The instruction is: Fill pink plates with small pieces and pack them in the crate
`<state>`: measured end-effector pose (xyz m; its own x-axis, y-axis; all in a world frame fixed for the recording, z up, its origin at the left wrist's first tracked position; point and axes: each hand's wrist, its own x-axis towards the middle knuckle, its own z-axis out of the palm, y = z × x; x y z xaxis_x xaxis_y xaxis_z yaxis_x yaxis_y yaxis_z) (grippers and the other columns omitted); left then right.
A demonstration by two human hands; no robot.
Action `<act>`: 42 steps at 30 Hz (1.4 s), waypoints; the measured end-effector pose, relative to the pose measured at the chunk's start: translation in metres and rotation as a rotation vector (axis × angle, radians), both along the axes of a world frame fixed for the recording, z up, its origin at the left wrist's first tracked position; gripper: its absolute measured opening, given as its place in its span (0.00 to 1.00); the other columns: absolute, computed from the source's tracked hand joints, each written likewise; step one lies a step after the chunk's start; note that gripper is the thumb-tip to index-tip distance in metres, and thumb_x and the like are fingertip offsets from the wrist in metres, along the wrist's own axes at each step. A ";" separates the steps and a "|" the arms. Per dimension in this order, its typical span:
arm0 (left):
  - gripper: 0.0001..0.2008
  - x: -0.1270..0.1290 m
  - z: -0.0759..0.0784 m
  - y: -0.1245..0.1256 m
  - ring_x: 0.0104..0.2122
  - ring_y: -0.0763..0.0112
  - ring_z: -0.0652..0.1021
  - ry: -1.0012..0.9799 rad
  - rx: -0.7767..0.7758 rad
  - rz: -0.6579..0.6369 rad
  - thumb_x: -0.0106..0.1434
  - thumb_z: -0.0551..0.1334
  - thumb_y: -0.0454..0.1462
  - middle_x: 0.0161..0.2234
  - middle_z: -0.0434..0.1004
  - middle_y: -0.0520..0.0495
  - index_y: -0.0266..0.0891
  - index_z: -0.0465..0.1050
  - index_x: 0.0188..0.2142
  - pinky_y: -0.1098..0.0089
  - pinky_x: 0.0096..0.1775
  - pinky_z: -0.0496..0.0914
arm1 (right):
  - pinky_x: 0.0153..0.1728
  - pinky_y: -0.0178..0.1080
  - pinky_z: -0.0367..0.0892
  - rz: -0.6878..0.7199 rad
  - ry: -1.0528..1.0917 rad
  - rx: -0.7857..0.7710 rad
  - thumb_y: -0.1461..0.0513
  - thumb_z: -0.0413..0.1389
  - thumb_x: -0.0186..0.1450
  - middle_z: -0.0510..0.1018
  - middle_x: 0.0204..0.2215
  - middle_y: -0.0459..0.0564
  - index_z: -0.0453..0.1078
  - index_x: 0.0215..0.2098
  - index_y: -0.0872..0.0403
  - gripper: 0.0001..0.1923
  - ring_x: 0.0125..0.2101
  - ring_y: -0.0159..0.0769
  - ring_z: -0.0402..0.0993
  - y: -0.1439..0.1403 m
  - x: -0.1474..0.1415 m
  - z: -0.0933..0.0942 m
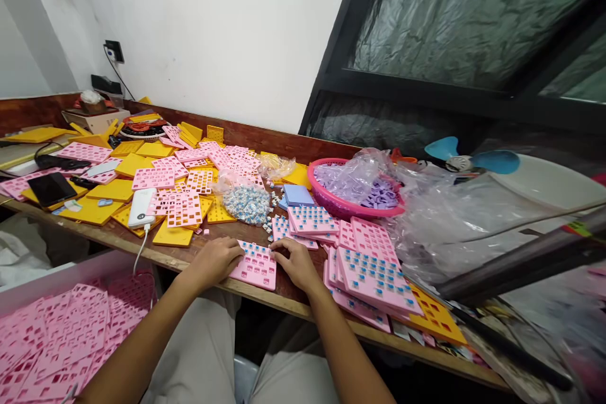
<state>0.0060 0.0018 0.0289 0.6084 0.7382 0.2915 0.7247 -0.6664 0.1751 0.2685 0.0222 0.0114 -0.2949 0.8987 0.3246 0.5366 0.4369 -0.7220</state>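
Note:
On the table's front edge lies a pink board [258,273] with square openings, and blue-and-white pieces fill its upper rows. My left hand [218,260] is closed on the left side of this board, with its fingertips over the edge. At the upper right corner my right hand [296,260] has its thumb and forefinger drawn together; whatever sits between them is too small to tell. Behind the board, a clear bag [246,202] spills small blue-and-white pieces onto the wood. Stacked pink boards [374,278] set with blue pieces stand to the right of my right hand.
Yellow trays [101,208] and loose pink boards cover the left side, with a white power bank [141,207] and a phone [51,189]. A pink basket [326,196] of purple parts stands behind the stacks. A box [57,334] of pink boards is at lower left.

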 end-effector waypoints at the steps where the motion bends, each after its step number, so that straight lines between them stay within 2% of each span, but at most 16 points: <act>1: 0.09 -0.001 0.000 0.002 0.39 0.65 0.76 -0.015 -0.014 -0.011 0.70 0.57 0.34 0.39 0.78 0.45 0.41 0.77 0.40 0.67 0.41 0.68 | 0.44 0.41 0.67 -0.005 -0.001 0.010 0.67 0.58 0.61 0.82 0.37 0.49 0.77 0.36 0.52 0.08 0.39 0.39 0.77 0.000 0.000 -0.001; 7: 0.09 -0.002 -0.002 0.005 0.39 0.64 0.76 -0.023 -0.014 -0.024 0.70 0.56 0.34 0.38 0.79 0.46 0.40 0.77 0.40 0.66 0.41 0.67 | 0.42 0.40 0.68 -0.018 -0.050 0.072 0.68 0.57 0.61 0.83 0.35 0.49 0.78 0.35 0.52 0.09 0.37 0.39 0.77 0.002 -0.001 -0.005; 9: 0.10 0.000 -0.003 0.003 0.39 0.64 0.76 -0.019 0.001 -0.010 0.71 0.56 0.35 0.38 0.79 0.45 0.40 0.77 0.39 0.66 0.41 0.67 | 0.43 0.41 0.67 -0.016 -0.168 0.146 0.69 0.56 0.64 0.83 0.36 0.50 0.79 0.38 0.51 0.11 0.39 0.40 0.77 0.000 -0.001 -0.006; 13: 0.08 0.007 -0.008 -0.003 0.41 0.62 0.74 0.037 0.068 0.046 0.70 0.57 0.34 0.39 0.77 0.43 0.40 0.76 0.39 0.63 0.43 0.66 | 0.47 0.45 0.62 0.026 -0.539 0.321 0.67 0.53 0.69 0.83 0.39 0.53 0.76 0.49 0.52 0.14 0.41 0.42 0.76 -0.014 -0.005 -0.005; 16: 0.07 0.011 -0.013 -0.010 0.43 0.58 0.72 0.098 0.111 0.093 0.69 0.57 0.33 0.41 0.76 0.42 0.39 0.75 0.39 0.60 0.45 0.65 | 0.48 0.46 0.61 0.056 -0.693 0.397 0.67 0.52 0.70 0.82 0.43 0.57 0.75 0.51 0.55 0.14 0.42 0.45 0.73 -0.030 -0.007 -0.006; 18: 0.08 0.012 -0.016 -0.016 0.44 0.57 0.71 0.109 0.121 0.098 0.69 0.57 0.34 0.42 0.75 0.41 0.40 0.75 0.41 0.58 0.46 0.65 | 0.48 0.46 0.61 0.053 -0.695 0.396 0.67 0.52 0.70 0.81 0.46 0.58 0.74 0.50 0.55 0.14 0.43 0.45 0.73 -0.035 -0.004 -0.007; 20: 0.09 0.011 -0.019 -0.023 0.45 0.57 0.71 0.095 0.127 0.078 0.70 0.56 0.35 0.43 0.75 0.41 0.40 0.74 0.45 0.58 0.47 0.65 | 0.49 0.45 0.62 0.037 -0.610 0.345 0.67 0.52 0.69 0.81 0.47 0.55 0.74 0.51 0.54 0.15 0.44 0.44 0.73 -0.032 0.000 -0.004; 23: 0.12 0.008 -0.021 -0.031 0.47 0.57 0.71 0.041 0.137 0.054 0.70 0.56 0.36 0.45 0.75 0.41 0.40 0.73 0.50 0.58 0.49 0.65 | 0.48 0.40 0.64 -0.050 -0.423 0.234 0.65 0.51 0.71 0.81 0.47 0.52 0.73 0.53 0.52 0.15 0.45 0.40 0.75 -0.013 0.004 0.008; 25: 0.11 0.006 -0.017 -0.030 0.46 0.57 0.72 -0.006 0.131 0.063 0.71 0.55 0.36 0.43 0.75 0.41 0.40 0.74 0.48 0.58 0.49 0.65 | 0.47 0.38 0.65 -0.117 -0.408 0.172 0.64 0.51 0.71 0.81 0.46 0.51 0.74 0.51 0.52 0.14 0.45 0.39 0.76 0.003 0.001 0.020; 28: 0.11 0.007 -0.006 -0.012 0.42 0.60 0.74 -0.135 0.101 0.082 0.71 0.55 0.37 0.39 0.76 0.43 0.41 0.77 0.42 0.61 0.47 0.67 | 0.45 0.38 0.64 -0.181 -0.590 0.106 0.62 0.54 0.69 0.82 0.43 0.52 0.78 0.43 0.52 0.10 0.43 0.41 0.76 0.021 -0.011 0.031; 31: 0.10 0.016 0.006 0.026 0.41 0.64 0.76 -0.349 0.027 0.101 0.69 0.57 0.36 0.39 0.78 0.44 0.41 0.77 0.41 0.66 0.44 0.69 | 0.44 0.39 0.63 -0.250 -0.755 0.090 0.60 0.53 0.71 0.81 0.41 0.54 0.79 0.40 0.53 0.12 0.43 0.42 0.76 0.027 -0.025 0.033; 33: 0.09 0.028 0.011 0.056 0.40 0.65 0.77 -0.396 -0.034 0.107 0.68 0.58 0.36 0.39 0.79 0.45 0.40 0.78 0.41 0.68 0.43 0.70 | 0.45 0.39 0.62 -0.263 -0.802 0.086 0.60 0.52 0.72 0.80 0.43 0.56 0.79 0.41 0.54 0.13 0.43 0.41 0.76 0.027 -0.030 0.030; 37: 0.09 0.066 0.013 0.106 0.40 0.63 0.79 -0.159 -0.130 0.069 0.64 0.60 0.35 0.38 0.82 0.44 0.41 0.80 0.37 0.67 0.44 0.70 | 0.44 0.39 0.63 -0.240 -0.809 0.074 0.61 0.54 0.70 0.79 0.43 0.57 0.79 0.41 0.54 0.10 0.43 0.42 0.76 0.027 -0.030 0.023; 40: 0.07 0.087 0.011 0.128 0.36 0.61 0.80 -0.064 -0.172 0.041 0.60 0.62 0.33 0.33 0.82 0.43 0.40 0.81 0.31 0.66 0.42 0.70 | 0.43 0.41 0.64 -0.235 -0.756 0.105 0.62 0.57 0.68 0.78 0.43 0.57 0.78 0.40 0.54 0.07 0.42 0.44 0.76 0.028 -0.024 0.017; 42: 0.06 0.093 0.009 0.135 0.34 0.61 0.80 -0.027 -0.197 0.021 0.58 0.63 0.32 0.31 0.82 0.43 0.40 0.81 0.30 0.67 0.40 0.70 | 0.43 0.41 0.64 -0.219 -0.715 0.136 0.62 0.59 0.67 0.78 0.43 0.56 0.78 0.40 0.53 0.06 0.42 0.44 0.75 0.028 -0.020 0.014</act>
